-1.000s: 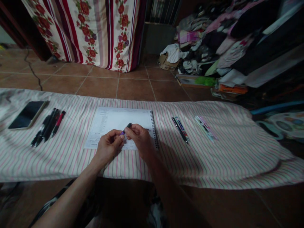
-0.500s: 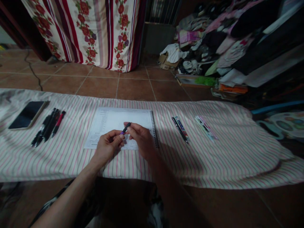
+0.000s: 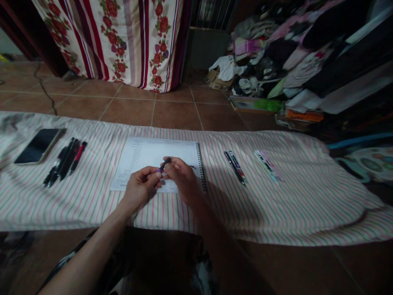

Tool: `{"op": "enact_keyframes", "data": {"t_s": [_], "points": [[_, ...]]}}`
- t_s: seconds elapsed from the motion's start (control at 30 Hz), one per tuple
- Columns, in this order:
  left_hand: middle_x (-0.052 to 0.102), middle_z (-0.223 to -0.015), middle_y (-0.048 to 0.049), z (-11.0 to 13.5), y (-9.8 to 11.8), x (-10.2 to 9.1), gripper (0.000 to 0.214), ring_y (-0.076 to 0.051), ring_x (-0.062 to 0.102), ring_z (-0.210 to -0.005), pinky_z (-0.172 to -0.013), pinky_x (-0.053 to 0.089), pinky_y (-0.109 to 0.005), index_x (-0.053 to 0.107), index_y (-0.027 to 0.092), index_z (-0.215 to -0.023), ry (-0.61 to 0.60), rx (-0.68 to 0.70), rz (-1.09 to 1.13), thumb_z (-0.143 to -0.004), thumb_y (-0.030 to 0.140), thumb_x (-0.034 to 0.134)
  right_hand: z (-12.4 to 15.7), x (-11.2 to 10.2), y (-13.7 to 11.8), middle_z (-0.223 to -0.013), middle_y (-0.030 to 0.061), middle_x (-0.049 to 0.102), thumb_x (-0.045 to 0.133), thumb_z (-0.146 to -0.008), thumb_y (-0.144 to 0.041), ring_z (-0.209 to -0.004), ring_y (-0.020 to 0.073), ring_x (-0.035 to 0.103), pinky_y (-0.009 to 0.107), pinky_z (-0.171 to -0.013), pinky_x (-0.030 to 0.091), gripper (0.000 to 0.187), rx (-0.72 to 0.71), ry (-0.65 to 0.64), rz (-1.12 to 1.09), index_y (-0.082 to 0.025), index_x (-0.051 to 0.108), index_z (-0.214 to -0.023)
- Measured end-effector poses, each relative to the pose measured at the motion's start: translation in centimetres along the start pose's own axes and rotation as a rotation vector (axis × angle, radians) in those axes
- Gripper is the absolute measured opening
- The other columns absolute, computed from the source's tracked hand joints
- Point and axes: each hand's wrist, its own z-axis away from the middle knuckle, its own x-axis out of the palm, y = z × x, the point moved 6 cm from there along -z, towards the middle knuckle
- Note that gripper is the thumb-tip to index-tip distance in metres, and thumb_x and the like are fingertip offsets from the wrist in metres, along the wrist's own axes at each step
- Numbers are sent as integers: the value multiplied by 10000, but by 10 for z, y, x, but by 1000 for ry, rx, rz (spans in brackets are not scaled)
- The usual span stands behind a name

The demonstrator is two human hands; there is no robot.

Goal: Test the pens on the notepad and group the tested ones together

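Observation:
Over a spiral notebook (image 3: pixel 153 149) with a white page, I hold a short dark pen (image 3: pixel 166 162) with a purple band. My left hand (image 3: pixel 141 180) is closed, with thumb and fingertips pinching the pen's purple end. My right hand (image 3: pixel 181 174) is closed about the black end, its fingers bent and partly hiding it. A small dark tip (image 3: pixel 193 166) shows at the right hand's far side, above the page; whether it is held or lying there I cannot tell.
On the striped cloth (image 3: pixel 276 213), a phone (image 3: pixel 38 145) and several black and red pens (image 3: pixel 66 159) lie left. Pens (image 3: pixel 235 167) and pale pens (image 3: pixel 268 166) lie right. Beyond are a floral curtain (image 3: pixel 132 45) and piled clothes (image 3: pixel 270 53).
The view has shifted slightly. A small dark tip now shows beside my right hand, where none was visible before. Both hands stay at the pen.

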Motion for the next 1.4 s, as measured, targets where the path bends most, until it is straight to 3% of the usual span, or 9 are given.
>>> {"op": "enact_keyframes", "data": {"t_s": [0.1, 0.3, 0.47, 0.7, 0.87, 1.03, 1.23, 1.4], "points": [[602, -502, 17, -1, 0, 0, 267, -74, 510, -464, -516, 399, -212, 650, 125, -753, -22, -14, 6, -617, 334, 744, 0, -3, -2, -876, 23, 673, 615, -742, -449, -705, 126, 589, 259, -587, 463, 390, -3, -20, 9, -224, 655, -1059], [602, -499, 15, 0, -1, 3, 279, -80, 513, -468, -517, 411, -218, 650, 122, -748, -50, -15, 18, -611, 344, 748, 1, -6, -5, -705, -16, 660, 667, -697, -362, -647, 112, 556, 265, -636, 444, 236, 10, -11, 50, -216, 717, -875], [590, -476, 22, 1, 2, 5, 265, -78, 500, -461, -524, 414, -222, 643, 127, -727, -52, -3, -5, -606, 337, 752, -2, -6, 3, -652, -22, 612, 716, -642, -376, -644, 123, 561, 261, -624, 438, 227, 5, 66, 101, -184, 621, -719], [597, -487, 17, 1, 3, 4, 258, -76, 496, -459, -521, 398, -223, 649, 131, -724, -82, 1, 16, -627, 349, 748, 1, 1, 3, -995, 34, 655, 654, -732, -448, -785, 133, 601, 286, -688, 490, 387, 22, -83, -77, -225, 652, -1048], [593, -489, 15, 2, 3, 4, 252, -74, 492, -461, -522, 390, -221, 658, 127, -730, -99, 12, 11, -642, 350, 739, 3, 2, 3, -707, -18, 641, 690, -705, -378, -625, 114, 576, 299, -654, 477, 268, 92, -124, -178, -209, 693, -912], [590, -480, 19, 2, 4, 6, 240, -73, 491, -457, -516, 398, -218, 659, 132, -718, -76, -5, 4, -620, 332, 748, 1, 0, 6, -652, -30, 608, 728, -653, -348, -612, 111, 560, 274, -633, 466, 204, 71, -29, -67, -189, 637, -741], [605, -509, 11, 1, 3, 5, 237, -78, 505, -474, -525, 407, -221, 661, 132, -736, -75, -2, 12, -632, 328, 744, 1, 1, 4, -972, 29, 664, 687, -712, -411, -831, 146, 605, 328, -783, 491, 341, 34, -98, -129, -225, 678, -998], [607, -518, 6, 1, 4, 5, 240, -81, 510, -478, -531, 413, -224, 663, 130, -735, -82, 5, 10, -635, 333, 741, 1, -2, 8, -778, -3, 659, 702, -694, -373, -690, 125, 594, 352, -757, 499, 265, 75, -95, -188, -216, 707, -908]]}}
